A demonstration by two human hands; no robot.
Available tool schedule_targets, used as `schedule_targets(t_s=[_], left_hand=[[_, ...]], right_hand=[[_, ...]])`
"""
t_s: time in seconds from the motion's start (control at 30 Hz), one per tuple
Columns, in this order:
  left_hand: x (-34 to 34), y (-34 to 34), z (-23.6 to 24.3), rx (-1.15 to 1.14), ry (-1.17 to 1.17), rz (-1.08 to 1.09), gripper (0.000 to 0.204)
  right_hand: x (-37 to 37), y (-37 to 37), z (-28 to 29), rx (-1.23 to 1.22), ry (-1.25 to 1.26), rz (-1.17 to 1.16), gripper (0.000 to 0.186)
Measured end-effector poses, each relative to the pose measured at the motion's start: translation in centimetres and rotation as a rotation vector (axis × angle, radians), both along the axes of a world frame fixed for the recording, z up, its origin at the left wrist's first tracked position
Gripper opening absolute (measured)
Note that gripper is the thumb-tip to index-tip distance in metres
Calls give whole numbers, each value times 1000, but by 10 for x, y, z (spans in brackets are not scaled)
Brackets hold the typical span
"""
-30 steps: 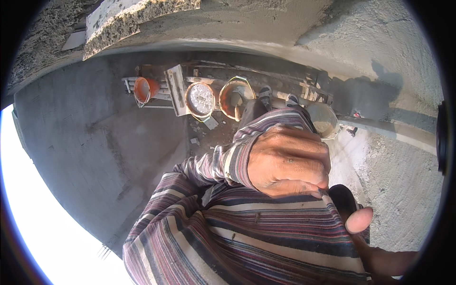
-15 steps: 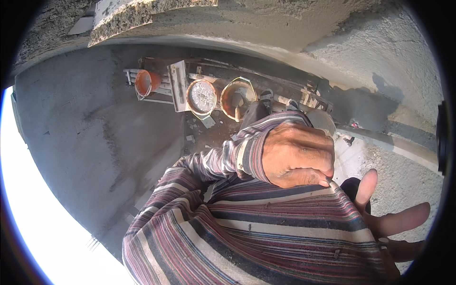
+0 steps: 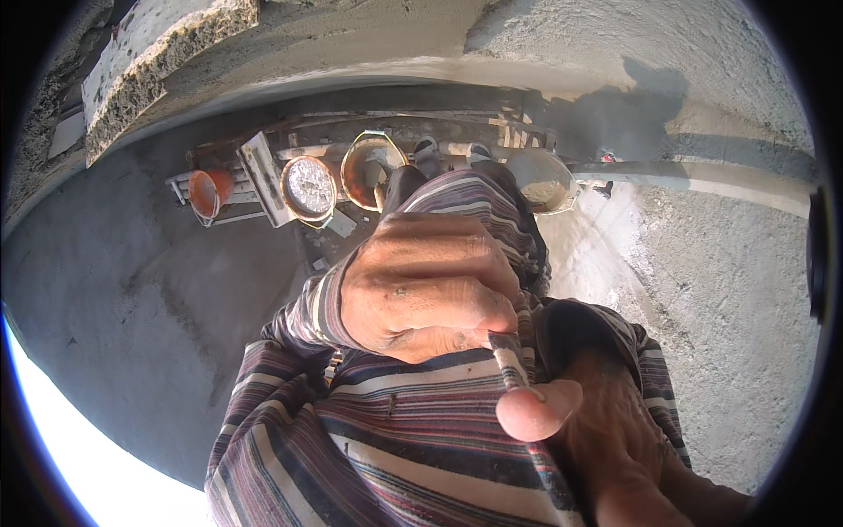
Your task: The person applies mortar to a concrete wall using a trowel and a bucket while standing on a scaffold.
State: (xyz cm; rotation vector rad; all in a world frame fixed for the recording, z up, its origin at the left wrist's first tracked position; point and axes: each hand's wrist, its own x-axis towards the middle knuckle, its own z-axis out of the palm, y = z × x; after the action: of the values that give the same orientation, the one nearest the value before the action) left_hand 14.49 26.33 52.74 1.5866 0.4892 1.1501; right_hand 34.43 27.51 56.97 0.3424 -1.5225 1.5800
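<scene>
My left hand (image 3: 426, 285) is closed in a pinch on the front edge of the striped shirt (image 3: 421, 439) that I am wearing, holding the cloth up and away from my body. Close to that pinch, the thumb of my right hand (image 3: 610, 435) lies against the same shirt edge. The rest of the right hand reaches toward the lower right, its fingers apart from the thumb and partly out of view. A dark cuff (image 3: 571, 334) surrounds the right wrist. Cloth hides the inner side of the left fingers.
Below are an orange bucket (image 3: 209, 195), a bucket of pale mix (image 3: 308, 189), a bucket with a tool inside (image 3: 372, 165) and a round tub (image 3: 539, 178). A flat board (image 3: 264, 181) leans near planks by my feet. Rough plastered wall (image 3: 720, 334) lies to the right.
The view has shifted, so the buckets appear further left. My left hand keeps its pinch and now appears lower left; my right hand has turned, its thumb coming to the shirt edge.
</scene>
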Motion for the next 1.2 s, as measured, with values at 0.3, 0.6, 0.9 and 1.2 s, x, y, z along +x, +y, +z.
schedule_targets(t_s=[0.3,0.6,0.9,1.2], left_hand=[[11,-10,-6,-41,-50,103,13],[-11,4,-14,-40,322,34,14],[-66,-37,-126,-613,863,209,38],[-72,-92,-180,-724,1120,96,32]], right_hand=[[-16,8,-14,80,-1,56,83],[9,34,-38,20,-214,-376,87],[52,-29,-202,-42,-1628,-529,41],[60,-50,-226,-262,-1551,-474,25]])
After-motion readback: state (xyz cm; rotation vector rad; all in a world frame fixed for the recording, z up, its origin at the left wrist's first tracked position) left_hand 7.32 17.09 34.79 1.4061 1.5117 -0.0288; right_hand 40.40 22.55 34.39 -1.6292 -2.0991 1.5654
